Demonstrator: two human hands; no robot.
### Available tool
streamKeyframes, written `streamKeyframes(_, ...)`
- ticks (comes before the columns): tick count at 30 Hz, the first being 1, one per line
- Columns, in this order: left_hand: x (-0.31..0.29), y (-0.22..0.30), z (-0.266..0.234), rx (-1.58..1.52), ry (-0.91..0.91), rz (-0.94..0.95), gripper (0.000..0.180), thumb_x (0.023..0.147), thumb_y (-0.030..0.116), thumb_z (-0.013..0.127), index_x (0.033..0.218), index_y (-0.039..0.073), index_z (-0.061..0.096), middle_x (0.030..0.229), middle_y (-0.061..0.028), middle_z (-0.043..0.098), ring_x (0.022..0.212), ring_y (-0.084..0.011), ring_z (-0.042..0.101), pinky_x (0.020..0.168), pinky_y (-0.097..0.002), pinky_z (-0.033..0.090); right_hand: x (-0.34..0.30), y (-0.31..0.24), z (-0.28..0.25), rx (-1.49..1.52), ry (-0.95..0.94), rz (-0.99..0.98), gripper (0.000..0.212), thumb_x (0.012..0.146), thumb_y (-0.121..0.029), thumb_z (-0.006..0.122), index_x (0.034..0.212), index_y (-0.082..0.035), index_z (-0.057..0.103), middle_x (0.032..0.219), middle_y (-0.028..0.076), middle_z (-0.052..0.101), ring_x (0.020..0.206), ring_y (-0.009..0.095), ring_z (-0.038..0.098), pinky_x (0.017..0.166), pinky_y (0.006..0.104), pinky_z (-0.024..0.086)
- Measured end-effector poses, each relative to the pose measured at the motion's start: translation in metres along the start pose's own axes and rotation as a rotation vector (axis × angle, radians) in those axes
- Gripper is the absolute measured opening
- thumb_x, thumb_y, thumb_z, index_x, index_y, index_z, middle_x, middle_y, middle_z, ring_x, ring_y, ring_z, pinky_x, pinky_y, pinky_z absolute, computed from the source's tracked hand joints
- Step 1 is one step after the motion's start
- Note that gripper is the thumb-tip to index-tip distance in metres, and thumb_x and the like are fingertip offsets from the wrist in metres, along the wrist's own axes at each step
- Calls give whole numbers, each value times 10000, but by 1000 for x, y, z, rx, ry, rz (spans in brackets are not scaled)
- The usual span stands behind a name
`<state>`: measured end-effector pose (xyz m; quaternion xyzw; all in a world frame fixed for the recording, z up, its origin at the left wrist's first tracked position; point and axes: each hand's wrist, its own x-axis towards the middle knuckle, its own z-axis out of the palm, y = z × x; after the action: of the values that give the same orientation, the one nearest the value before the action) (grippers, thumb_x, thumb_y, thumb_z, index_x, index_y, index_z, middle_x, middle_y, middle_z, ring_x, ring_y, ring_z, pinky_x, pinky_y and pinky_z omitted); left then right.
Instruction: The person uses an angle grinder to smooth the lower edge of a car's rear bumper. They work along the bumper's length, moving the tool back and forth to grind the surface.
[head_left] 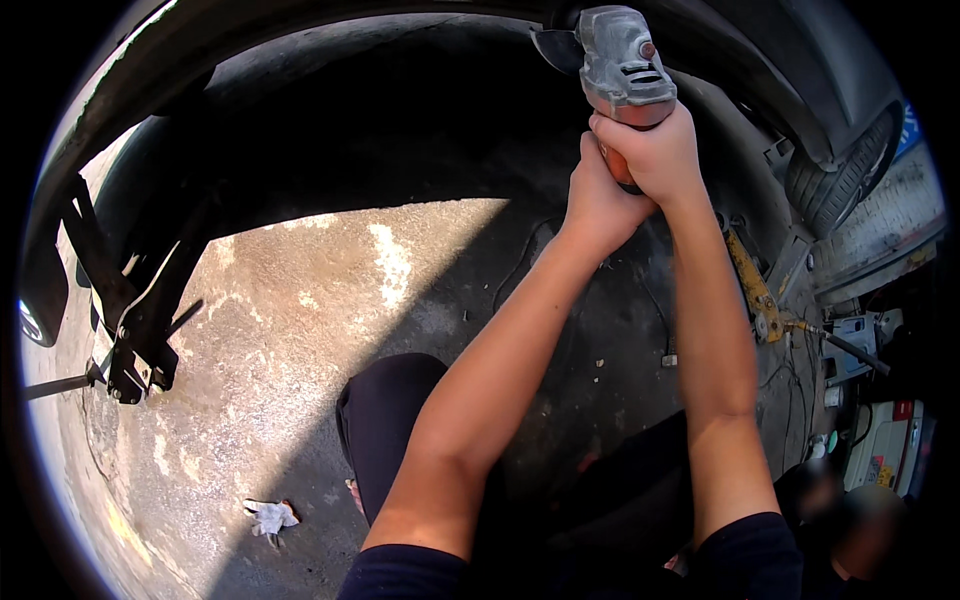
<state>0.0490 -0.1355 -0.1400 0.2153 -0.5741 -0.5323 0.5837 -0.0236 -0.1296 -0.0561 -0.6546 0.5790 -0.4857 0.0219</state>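
Note:
At the top of the head view I hold up an angle grinder (625, 65) with a worn grey metal head and an orange-red body. A dark, curved disc or guard (558, 48) sticks out at its left, close to a dark vehicle body edge (450, 12). My right hand (665, 150) is wrapped round the body just below the head. Lower down, my left hand (598, 195) closes on the same body. Both arms reach far forward. Where the disc meets the vehicle, if it does, is too dark to make out.
A dark scissor-type jack or stand (125, 340) stands at the left. On the right are a tyre (845, 180), a yellow lever-like jack part (752, 285) and cables (790, 370). A whitish rag or glove (270, 517) lies on the concrete. Blurred people (865, 530) are at lower right.

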Motion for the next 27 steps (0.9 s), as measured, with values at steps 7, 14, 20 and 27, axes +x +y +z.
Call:
streamKeyframes(7, -2, 2, -3, 13, -30, -16, 775, 645, 210, 898, 1209, -11, 415, 1152, -259, 658, 1122, -418, 659, 936, -420, 521, -6, 9, -4, 42, 10, 73, 480, 687, -233, 844, 1054, 25, 674, 970, 117, 743, 874, 203, 708, 799, 335, 557)
streamKeyframes(14, -3, 5, 0, -1, 35, 40, 798, 661, 218, 897, 1242, -19, 404, 1192, -255, 649, 1146, -401, 654, 957, -413, 516, -3, -1, -1, 29, -13, 63, 442, 700, -217, 834, 1044, 19, 686, 952, 97, 736, 849, 188, 694, 798, 331, 552)
streamKeyframes(20, -1, 0, -4, 32, 11, 26, 835, 667, 228, 899, 1279, -22, 388, 1231, -256, 633, 1171, -391, 644, 978, -404, 509, 1, 1, 4, 19, -26, 41, 386, 726, -181, 820, 1034, 12, 692, 940, 72, 724, 808, 158, 662, 775, 315, 538)
streamKeyframes(27, 1, 2, -5, -26, -39, -54, 964, 654, 220, 926, 1399, -7, 356, 1353, -179, 566, 1262, -272, 580, 1049, -368, 459, 4, 0, 6, 3, -24, 69, 420, 716, -197, 820, 1049, 21, 686, 960, 92, 724, 825, 171, 669, 789, 320, 542)
